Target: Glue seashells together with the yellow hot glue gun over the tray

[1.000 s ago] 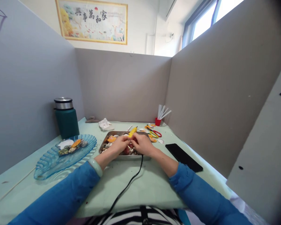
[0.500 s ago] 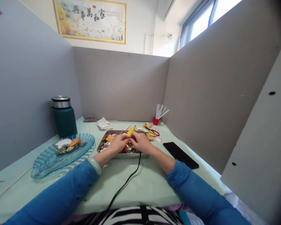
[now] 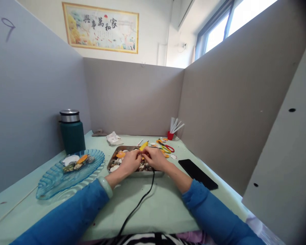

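Note:
Over the metal tray (image 3: 135, 174), my left hand (image 3: 131, 160) and my right hand (image 3: 155, 158) meet with fingertips pinched together. Whatever sits between the fingers is too small and hidden to name. Shells and pebbles (image 3: 115, 162) fill the tray beneath, with an orange shell (image 3: 121, 154) at its left. A yellow glue gun (image 3: 143, 146) rests just behind my hands, its nozzle pointing away. Its black cord (image 3: 145, 196) appears to run out under my right hand toward the table's front edge.
Left of the tray is a blue shell-shaped plate (image 3: 48, 185) holding shells, with a green bottle (image 3: 71, 137) behind. Scissors (image 3: 168, 148) and a red cup of white sticks (image 3: 170, 136) stand back right. A black phone (image 3: 197, 173) lies right. Crumpled tissue (image 3: 114, 138) sits behind.
The view has tilted up slightly, so everything sits lower in the picture. Both hands remain together over the tray; a reddish thing seen below them earlier no longer shows.

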### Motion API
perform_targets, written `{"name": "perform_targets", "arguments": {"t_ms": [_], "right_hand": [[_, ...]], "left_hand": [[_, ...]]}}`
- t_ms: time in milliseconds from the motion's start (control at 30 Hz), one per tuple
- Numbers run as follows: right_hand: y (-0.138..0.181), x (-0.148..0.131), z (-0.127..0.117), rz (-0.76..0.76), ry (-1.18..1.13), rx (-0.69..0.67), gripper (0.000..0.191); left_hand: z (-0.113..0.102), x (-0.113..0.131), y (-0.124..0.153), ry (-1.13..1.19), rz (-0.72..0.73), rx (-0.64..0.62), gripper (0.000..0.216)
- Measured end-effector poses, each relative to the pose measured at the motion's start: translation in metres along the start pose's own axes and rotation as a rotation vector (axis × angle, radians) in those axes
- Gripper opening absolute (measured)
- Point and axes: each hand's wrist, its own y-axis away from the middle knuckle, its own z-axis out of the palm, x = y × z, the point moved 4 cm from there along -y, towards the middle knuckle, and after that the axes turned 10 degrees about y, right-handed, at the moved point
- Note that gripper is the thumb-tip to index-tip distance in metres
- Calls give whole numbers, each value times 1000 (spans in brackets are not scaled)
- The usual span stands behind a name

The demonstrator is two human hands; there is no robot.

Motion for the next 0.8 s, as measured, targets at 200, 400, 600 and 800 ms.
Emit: {"name": "perform_targets", "arguments": {"t_ms": [200,400,600,800], "right_hand": [[2,5,1,13,-1,35,11],[6,7,0,31,9,34,13],[6,5,0,5,28,71,13],[7,6,0,19,52,73,14]], "left_hand": [[2,4,1,-103,45,0,29],[3,6,1,-55,67,3,29],[3,3,0,-63,38,0,29],[3,5,1,-37,67,-1,31]]}}
